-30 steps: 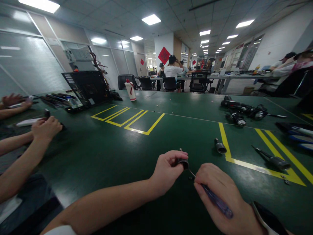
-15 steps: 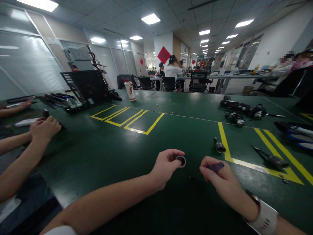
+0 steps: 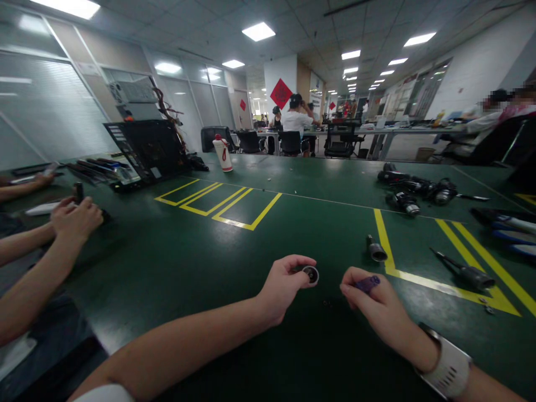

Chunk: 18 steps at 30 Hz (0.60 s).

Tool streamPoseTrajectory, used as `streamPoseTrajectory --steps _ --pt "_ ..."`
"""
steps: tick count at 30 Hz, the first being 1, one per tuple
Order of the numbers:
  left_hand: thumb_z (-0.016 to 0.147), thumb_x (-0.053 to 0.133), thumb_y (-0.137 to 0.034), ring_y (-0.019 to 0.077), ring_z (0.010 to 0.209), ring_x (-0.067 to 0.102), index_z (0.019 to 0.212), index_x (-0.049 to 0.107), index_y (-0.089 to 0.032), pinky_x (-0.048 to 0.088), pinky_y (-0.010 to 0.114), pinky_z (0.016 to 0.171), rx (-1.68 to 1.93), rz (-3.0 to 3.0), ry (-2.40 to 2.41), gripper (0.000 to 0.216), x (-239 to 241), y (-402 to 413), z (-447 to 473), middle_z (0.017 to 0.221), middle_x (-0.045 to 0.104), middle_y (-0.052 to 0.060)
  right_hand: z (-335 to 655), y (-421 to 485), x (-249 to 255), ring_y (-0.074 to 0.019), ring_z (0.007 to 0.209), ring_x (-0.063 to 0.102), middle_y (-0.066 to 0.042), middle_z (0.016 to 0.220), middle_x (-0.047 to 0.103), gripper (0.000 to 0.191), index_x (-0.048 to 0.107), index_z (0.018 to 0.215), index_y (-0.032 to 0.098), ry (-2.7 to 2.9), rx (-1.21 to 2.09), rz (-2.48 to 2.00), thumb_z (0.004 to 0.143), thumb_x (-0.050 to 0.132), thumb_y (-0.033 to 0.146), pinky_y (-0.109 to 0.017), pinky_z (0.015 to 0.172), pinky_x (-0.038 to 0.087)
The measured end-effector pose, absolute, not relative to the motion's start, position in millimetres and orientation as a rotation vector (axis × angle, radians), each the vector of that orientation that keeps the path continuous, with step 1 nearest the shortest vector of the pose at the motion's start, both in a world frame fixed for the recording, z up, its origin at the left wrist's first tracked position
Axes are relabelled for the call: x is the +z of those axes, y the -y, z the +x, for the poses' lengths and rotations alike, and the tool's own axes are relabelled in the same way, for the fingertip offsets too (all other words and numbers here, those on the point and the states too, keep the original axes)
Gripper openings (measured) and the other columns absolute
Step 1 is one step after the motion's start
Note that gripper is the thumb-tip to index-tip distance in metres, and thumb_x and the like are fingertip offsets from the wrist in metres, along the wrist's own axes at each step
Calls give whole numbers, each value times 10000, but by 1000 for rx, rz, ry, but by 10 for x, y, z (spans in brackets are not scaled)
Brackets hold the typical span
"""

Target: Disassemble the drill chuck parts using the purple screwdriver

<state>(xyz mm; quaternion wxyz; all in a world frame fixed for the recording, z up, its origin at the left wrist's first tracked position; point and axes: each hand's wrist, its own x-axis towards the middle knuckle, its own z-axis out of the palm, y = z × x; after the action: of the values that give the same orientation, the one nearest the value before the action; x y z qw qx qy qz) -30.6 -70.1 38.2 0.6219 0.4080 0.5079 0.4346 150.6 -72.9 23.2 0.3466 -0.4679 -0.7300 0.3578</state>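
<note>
My left hand (image 3: 285,287) is closed around a round metal cup-shaped part (image 3: 310,276), its open end turned to the right. Held in the closed fingers of my right hand (image 3: 372,298) is a small screwdriver with a purple handle (image 3: 368,283); its shaft is hard to make out now. The two hands are apart, low over the green table. Tiny dark bits (image 3: 327,303) lie on the surface between them. Just beyond my right hand rests another metal cup part (image 3: 377,252) with a dark stem.
A similar part with a long shaft (image 3: 475,276) lies at the right by yellow tape, near small nuts (image 3: 488,308). Black reel-like assemblies (image 3: 441,191) lie farther back. A white cup (image 3: 223,153) and a black computer case (image 3: 146,151) stand left. A co-worker's hands (image 3: 77,219) work at far left.
The screwdriver's thin shaft, which reached down left to a small dark piece on the table, no longer shows clearly. My right hand has shifted slightly left; my left hand stays put.
</note>
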Motion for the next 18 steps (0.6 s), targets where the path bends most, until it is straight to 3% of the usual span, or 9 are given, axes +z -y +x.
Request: streamPoseTrajectory --steps 10,18 --pt "733 558 60 187 938 633 970 643 -104 511 354 903 976 958 -1152 301 368 703 -318 965 656 84 1491 715 204 -140 474 461 45 488 476 209 526 578 213 1803 1050 -1271 778 518 274 -271 470 323" --pt "753 565 31 181 980 609 1038 638 -143 507 347 898 949 966 -1155 342 352 699 -352 1064 633 71 1543 686 128 -144 514 494 24 550 508 220 503 661 220 1510 1117 -1099 830 457 354 -271 482 408"
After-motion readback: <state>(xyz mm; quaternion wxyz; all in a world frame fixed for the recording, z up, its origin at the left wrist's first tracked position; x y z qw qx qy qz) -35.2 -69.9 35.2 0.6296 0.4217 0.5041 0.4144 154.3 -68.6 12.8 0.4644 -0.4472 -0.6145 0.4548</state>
